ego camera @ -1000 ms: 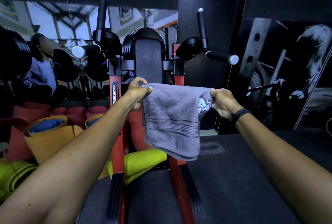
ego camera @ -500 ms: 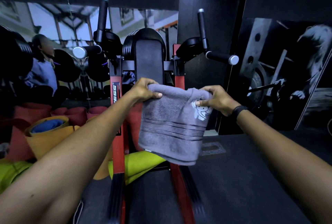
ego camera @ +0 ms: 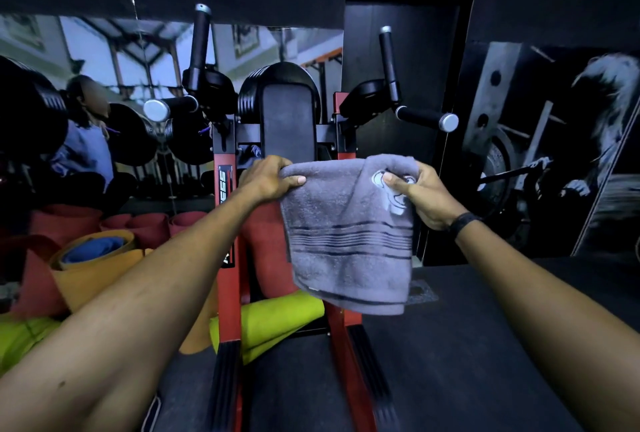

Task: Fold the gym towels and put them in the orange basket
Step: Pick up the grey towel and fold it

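Note:
A grey gym towel (ego camera: 349,241) with dark stripes and a white logo hangs folded in the air in front of me. My left hand (ego camera: 268,182) grips its top left edge, thumb across the front. My right hand (ego camera: 420,194) pinches the top right corner over the logo. Both arms are stretched forward at chest height. No orange basket is clearly in view; at the left stands an orange rolled shape (ego camera: 93,265) with blue cloth inside, and I cannot tell whether it is a basket.
A red and black dip station (ego camera: 287,127) stands straight ahead, its handles sticking out both sides. Red, orange and lime rolled mats (ego camera: 273,324) lie at its foot and to the left. A person (ego camera: 86,141) sits at the far left. Dark floor spreads to the right.
My hands came closer together and the towel's top edge doubled over, making it narrower. The right thumb now presses on the logo. The towel has shifted slightly right.

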